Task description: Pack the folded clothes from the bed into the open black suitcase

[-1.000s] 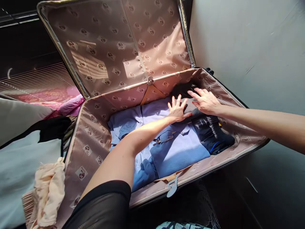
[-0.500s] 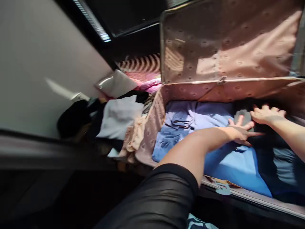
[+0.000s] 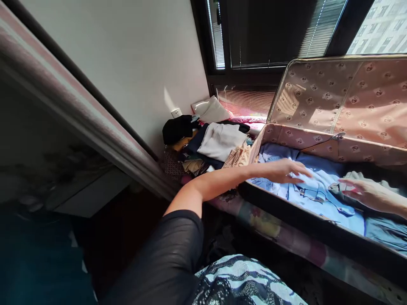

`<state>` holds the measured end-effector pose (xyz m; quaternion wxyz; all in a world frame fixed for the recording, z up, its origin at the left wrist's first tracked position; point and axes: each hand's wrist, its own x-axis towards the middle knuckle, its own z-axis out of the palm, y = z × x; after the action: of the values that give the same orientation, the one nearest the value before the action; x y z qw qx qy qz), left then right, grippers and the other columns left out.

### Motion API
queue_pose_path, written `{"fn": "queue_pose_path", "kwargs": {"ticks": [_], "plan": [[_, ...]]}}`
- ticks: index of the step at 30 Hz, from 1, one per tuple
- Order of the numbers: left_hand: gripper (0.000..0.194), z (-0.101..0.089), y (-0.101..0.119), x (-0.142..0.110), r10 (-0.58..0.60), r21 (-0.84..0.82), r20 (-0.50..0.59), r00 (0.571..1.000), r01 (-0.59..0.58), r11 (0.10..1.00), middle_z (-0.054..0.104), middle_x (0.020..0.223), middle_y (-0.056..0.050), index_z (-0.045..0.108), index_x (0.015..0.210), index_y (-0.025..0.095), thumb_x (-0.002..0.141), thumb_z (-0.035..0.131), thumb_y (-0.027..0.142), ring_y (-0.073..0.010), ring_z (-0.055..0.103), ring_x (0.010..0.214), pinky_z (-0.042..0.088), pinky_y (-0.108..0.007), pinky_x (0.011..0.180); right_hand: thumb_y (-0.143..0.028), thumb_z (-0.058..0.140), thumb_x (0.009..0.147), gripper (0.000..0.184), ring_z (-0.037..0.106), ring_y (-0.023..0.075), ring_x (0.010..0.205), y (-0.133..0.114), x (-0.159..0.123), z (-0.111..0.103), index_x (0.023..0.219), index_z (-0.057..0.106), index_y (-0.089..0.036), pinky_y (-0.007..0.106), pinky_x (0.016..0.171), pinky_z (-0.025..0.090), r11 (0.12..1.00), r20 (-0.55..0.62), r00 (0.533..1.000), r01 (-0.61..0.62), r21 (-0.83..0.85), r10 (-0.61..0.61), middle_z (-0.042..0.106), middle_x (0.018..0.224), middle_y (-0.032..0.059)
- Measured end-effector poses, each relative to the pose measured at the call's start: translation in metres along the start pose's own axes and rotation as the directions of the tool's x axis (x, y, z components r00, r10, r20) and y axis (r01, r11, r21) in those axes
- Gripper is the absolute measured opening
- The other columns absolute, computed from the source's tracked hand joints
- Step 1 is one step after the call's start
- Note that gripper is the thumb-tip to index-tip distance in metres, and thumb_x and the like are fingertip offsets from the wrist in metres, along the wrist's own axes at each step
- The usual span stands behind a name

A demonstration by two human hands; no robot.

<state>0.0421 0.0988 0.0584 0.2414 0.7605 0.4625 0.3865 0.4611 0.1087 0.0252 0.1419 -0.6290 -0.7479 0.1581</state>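
Note:
An open suitcase (image 3: 318,226) with pinkish patterned lining lies on a bed, its lid (image 3: 356,97) standing up against the window. Folded light blue clothes (image 3: 308,186) fill its left part, a grey garment (image 3: 356,178) and dark blue clothes (image 3: 384,224) its right part. My left hand (image 3: 286,170) hovers flat over the blue clothes, fingers stretched out, holding nothing. My right hand (image 3: 365,192) rests open on the grey garment at the right, fingers extended.
A pile of loose clothes (image 3: 210,146), white, black and beige, lies left of the suitcase by the wall, with a pillow (image 3: 211,110) behind. A dark window with blinds (image 3: 254,38) is beyond. A sliding door frame (image 3: 79,106) runs along the left.
The camera has swung left, showing the wall and the clothes pile. My left hand lifted off the grey garment and moved left over the blue clothes; my right hand stays on the grey garment.

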Motion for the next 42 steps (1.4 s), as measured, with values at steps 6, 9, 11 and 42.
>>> {"fn": "queue_pose_path", "kwargs": {"ticks": [6, 9, 11, 42], "plan": [[0.023, -0.130, -0.058, -0.090, -0.218, 0.198, -0.350, 0.911, 0.299, 0.933, 0.080, 0.117, -0.013, 0.081, 0.116, 0.016, 0.095, 0.075, 0.021, -0.0279, 0.073, 0.120, 0.057, -0.042, 0.111, -0.044, 0.077, 0.079, 0.036, 0.082, 0.0334, 0.088, -0.094, -0.050, 0.009, 0.115, 0.081, -0.040, 0.047, 0.082, 0.063, 0.979, 0.117, 0.985, 0.104, 0.173, -0.125, 0.085, 0.098, 0.0130], [0.022, -0.153, -0.076, -0.128, -0.243, 0.224, -0.379, 0.893, 0.343, 0.912, 0.079, 0.120, -0.015, 0.081, 0.110, 0.015, 0.089, 0.074, 0.014, -0.0297, 0.073, 0.119, 0.056, -0.045, 0.115, -0.038, 0.073, 0.089, 0.034, 0.083, 0.0297, 0.093, -0.158, -0.066, 0.026, 0.121, 0.082, -0.031, 0.041, 0.090, 0.065, 0.960, 0.094, 0.972, 0.193, 0.201, -0.215, 0.085, 0.103, 0.0104], [0.021, -0.144, -0.083, -0.144, -0.266, 0.235, -0.358, 0.895, 0.362, 0.902, 0.079, 0.123, -0.016, 0.081, 0.110, 0.015, 0.091, 0.074, 0.016, -0.0278, 0.076, 0.112, 0.059, -0.042, 0.111, -0.033, 0.071, 0.092, 0.033, 0.083, 0.0276, 0.095, -0.198, -0.065, 0.041, 0.122, 0.083, -0.026, 0.038, 0.093, 0.064, 0.959, 0.093, 0.971, 0.200, 0.201, -0.222, 0.085, 0.106, 0.0104], [0.061, -0.163, -0.121, -0.080, -0.665, -0.013, -0.488, 0.565, 0.757, 0.653, 0.074, 0.132, -0.029, 0.072, 0.121, 0.012, 0.069, 0.103, 0.022, -0.0445, 0.067, 0.139, 0.057, -0.047, 0.104, -0.010, 0.084, 0.081, 0.022, 0.065, 0.0121, 0.065, -0.309, 0.013, 0.127, 0.087, 0.064, -0.017, 0.022, 0.060, 0.051, 0.616, 0.219, 0.961, -0.276, 0.738, 0.169, 0.068, 0.073, 0.0013]]}}
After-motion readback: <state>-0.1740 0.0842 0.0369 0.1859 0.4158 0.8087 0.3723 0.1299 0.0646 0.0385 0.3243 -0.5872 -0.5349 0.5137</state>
